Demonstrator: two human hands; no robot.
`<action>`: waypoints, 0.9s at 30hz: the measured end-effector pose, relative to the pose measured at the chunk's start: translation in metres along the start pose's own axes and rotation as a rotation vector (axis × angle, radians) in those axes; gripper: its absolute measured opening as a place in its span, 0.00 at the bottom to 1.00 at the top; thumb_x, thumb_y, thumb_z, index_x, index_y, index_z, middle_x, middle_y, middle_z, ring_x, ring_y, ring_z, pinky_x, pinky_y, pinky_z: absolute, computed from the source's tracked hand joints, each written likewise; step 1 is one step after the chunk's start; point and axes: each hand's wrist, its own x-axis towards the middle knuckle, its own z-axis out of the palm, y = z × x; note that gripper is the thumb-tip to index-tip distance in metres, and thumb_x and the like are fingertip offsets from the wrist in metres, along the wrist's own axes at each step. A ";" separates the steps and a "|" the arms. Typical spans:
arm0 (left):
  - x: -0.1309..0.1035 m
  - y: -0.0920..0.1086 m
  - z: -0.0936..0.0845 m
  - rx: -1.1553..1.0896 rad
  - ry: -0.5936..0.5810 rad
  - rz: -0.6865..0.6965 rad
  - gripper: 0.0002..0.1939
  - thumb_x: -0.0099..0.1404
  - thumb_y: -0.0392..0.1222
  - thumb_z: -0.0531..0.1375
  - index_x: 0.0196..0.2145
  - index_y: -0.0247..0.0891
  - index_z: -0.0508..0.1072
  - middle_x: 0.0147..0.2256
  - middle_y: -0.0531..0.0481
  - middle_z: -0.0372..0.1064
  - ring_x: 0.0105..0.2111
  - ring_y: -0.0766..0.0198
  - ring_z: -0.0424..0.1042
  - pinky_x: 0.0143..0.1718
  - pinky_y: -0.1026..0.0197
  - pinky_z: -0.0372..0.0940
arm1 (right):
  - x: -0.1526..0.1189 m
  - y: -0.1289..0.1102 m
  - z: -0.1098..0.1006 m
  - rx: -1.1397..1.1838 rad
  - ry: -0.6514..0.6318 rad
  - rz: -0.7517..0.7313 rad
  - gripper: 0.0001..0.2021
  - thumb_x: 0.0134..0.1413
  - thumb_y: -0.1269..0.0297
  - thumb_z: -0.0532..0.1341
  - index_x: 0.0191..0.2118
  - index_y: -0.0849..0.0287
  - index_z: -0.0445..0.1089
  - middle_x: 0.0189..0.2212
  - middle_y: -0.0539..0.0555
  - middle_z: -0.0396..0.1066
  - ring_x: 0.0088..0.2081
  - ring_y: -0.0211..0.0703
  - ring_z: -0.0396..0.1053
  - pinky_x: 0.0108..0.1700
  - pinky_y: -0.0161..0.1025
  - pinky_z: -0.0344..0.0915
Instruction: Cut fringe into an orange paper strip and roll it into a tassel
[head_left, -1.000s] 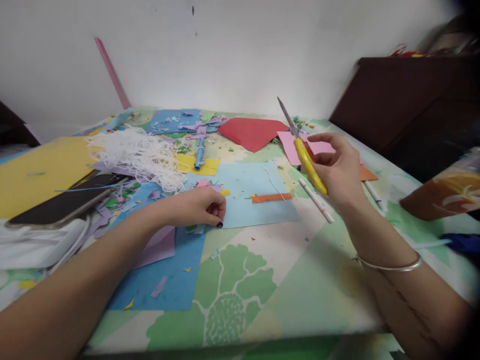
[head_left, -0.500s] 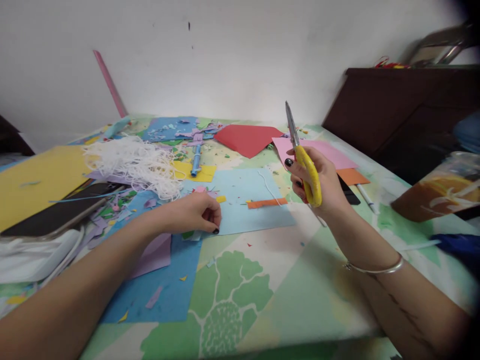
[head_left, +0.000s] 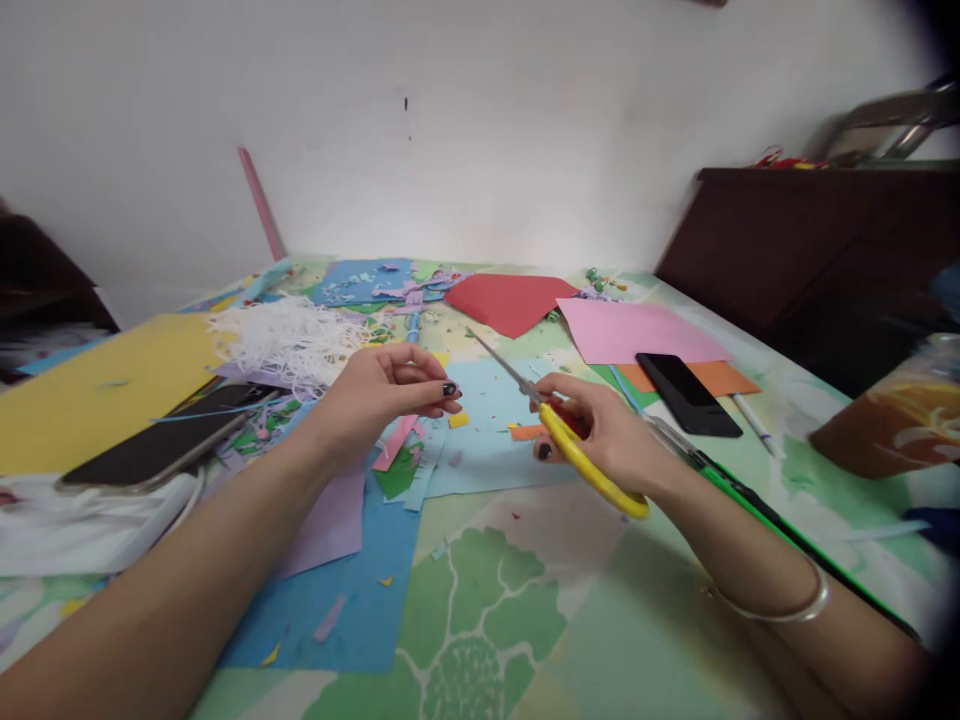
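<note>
Over the table, my right hand (head_left: pixel 592 430) grips yellow-handled scissors (head_left: pixel 581 455), their blades together and pointing up and left. My left hand (head_left: pixel 397 395) hovers at the left edge of a light blue paper sheet (head_left: pixel 487 470). Its fingers are loosely curled, the thumb a little apart from them, and I see nothing between them. An orange paper strip (head_left: pixel 527 433) lies on the sheet, partly behind the scissors. Just left of it sits a small yellow scrap (head_left: pixel 458 421). Below my left hand are a pink strip (head_left: pixel 395 443) and a green scrap (head_left: pixel 399 474).
A heap of white string (head_left: pixel 289 340), a dark phone (head_left: pixel 161 435) and yellow paper (head_left: pixel 97 390) lie left. Red paper (head_left: pixel 514 300) and pink paper (head_left: pixel 637 330) lie toward the wall. On the right are a black phone (head_left: pixel 690 395), a green-edged tool (head_left: pixel 780 520) and a drink cup (head_left: pixel 892 420).
My left hand has lifted off the light blue sheet and its fingers have loosened. The right hand has come down and left, swinging the scissors from upright to slanting left. The view has shifted slightly.
</note>
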 end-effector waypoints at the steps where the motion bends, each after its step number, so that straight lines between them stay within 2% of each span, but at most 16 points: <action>1: 0.000 0.000 -0.001 -0.027 0.013 0.007 0.10 0.52 0.38 0.67 0.30 0.36 0.69 0.26 0.52 0.76 0.30 0.63 0.77 0.31 0.66 0.67 | 0.000 0.000 0.000 -0.051 -0.033 -0.025 0.13 0.39 0.62 0.68 0.30 0.56 0.63 0.18 0.42 0.49 0.21 0.33 0.49 0.21 0.31 0.47; 5: 0.000 0.001 0.000 -0.067 0.018 0.029 0.09 0.53 0.35 0.66 0.30 0.36 0.68 0.25 0.53 0.76 0.29 0.63 0.77 0.32 0.66 0.68 | 0.000 0.002 -0.001 -0.231 -0.126 -0.084 0.15 0.38 0.58 0.69 0.31 0.56 0.65 0.17 0.42 0.49 0.21 0.33 0.47 0.21 0.32 0.45; 11: -0.003 0.004 0.004 -0.094 0.036 0.026 0.12 0.53 0.35 0.66 0.32 0.37 0.66 0.24 0.53 0.76 0.29 0.62 0.77 0.30 0.66 0.68 | -0.001 0.001 -0.002 -0.317 -0.108 -0.114 0.17 0.38 0.54 0.69 0.32 0.57 0.68 0.17 0.42 0.52 0.21 0.33 0.49 0.21 0.32 0.45; 27: -0.004 0.003 0.001 -0.135 0.054 0.024 0.12 0.52 0.34 0.66 0.32 0.37 0.66 0.22 0.54 0.75 0.27 0.63 0.77 0.28 0.66 0.67 | -0.002 -0.001 -0.006 -0.275 -0.157 -0.107 0.15 0.39 0.59 0.69 0.34 0.56 0.69 0.16 0.42 0.52 0.20 0.33 0.48 0.21 0.32 0.45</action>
